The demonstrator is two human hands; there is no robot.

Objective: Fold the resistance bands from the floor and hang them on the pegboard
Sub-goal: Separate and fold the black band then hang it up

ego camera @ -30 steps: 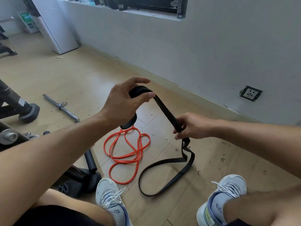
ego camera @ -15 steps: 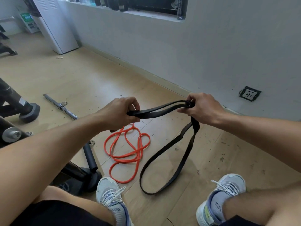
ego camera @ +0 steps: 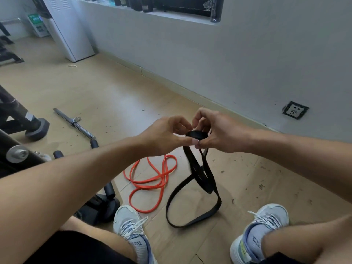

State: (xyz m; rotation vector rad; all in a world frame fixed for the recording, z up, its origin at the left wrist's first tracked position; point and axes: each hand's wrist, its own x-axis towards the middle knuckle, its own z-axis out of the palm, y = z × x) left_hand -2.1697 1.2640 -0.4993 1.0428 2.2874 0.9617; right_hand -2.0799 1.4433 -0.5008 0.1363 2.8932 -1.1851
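A black resistance band (ego camera: 205,178) hangs from both my hands, its lower loops drooping to the wooden floor between my feet. My left hand (ego camera: 163,136) and my right hand (ego camera: 219,132) meet close together above it, each pinching the folded top of the band. An orange resistance band (ego camera: 152,183) lies in loose coils on the floor just left of the black one, touched by neither hand. No pegboard is in view.
Black gym-machine parts (ego camera: 99,204) stand at the left by my left shoe (ego camera: 131,225). A chrome bar (ego camera: 74,122) lies on the floor farther left. The grey wall with a socket (ego camera: 295,112) runs along the right. A white cabinet (ego camera: 70,31) stands at the back.
My hands have come together, bringing the two held parts of the black band into one fold. More of the band now hangs in doubled loops below them.
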